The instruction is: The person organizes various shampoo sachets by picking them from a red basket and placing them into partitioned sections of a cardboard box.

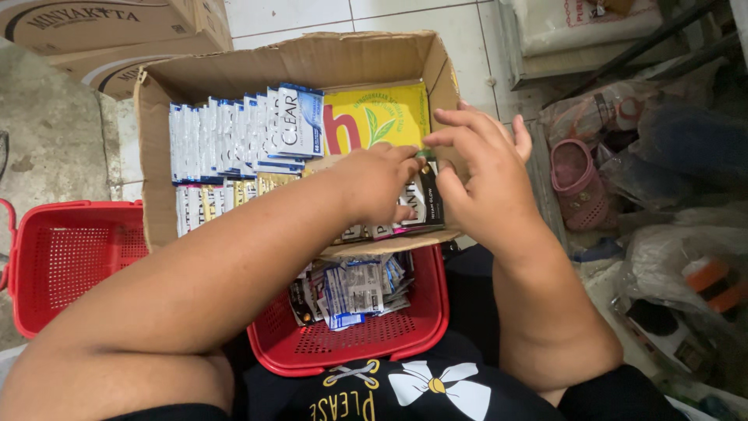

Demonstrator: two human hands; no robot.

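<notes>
Box (234, 74) fills upper centre of frame, flaps open, walls close on all sides. Left two-thirds packed: blue-white sachets (241, 136) standing in a row along the top, yellow-white sachets (218, 199) in a row below them, both running to the left wall. Yellow packet (382, 117) lies flat at upper right of the box. Only loose room inside is the right-centre pocket, and both hands sit in it.

Near box flap (389, 244) overhangs the centre basket (351, 347), bottom centre of frame, on the lap. Basket holds a loose pile of sachets (354, 288), upper half under the flap; front half bare mesh. Second red basket (62, 257) at left edge, just beside the box's left wall. Right wall of box near a concrete edge; clutter of plastic bags (662, 257) and a pink shoe (576, 183) at right, tight on that side. More cartons (101, 31) upper left.

Left hand (374, 183): forearm crosses from lower left diagonally up to centre, palm down, fingers curled and pressed onto dark sachets (425, 203) at the box's near right. Whether it pinches one or only presses, cannot tell.

Right hand (483, 168): forearm rises from lower right, wrist bent inward, fingers pointing left over the right wall, fingertips meeting the left hand's above the dark sachets. Looks like touching, grip not visible: cannot tell.
</notes>
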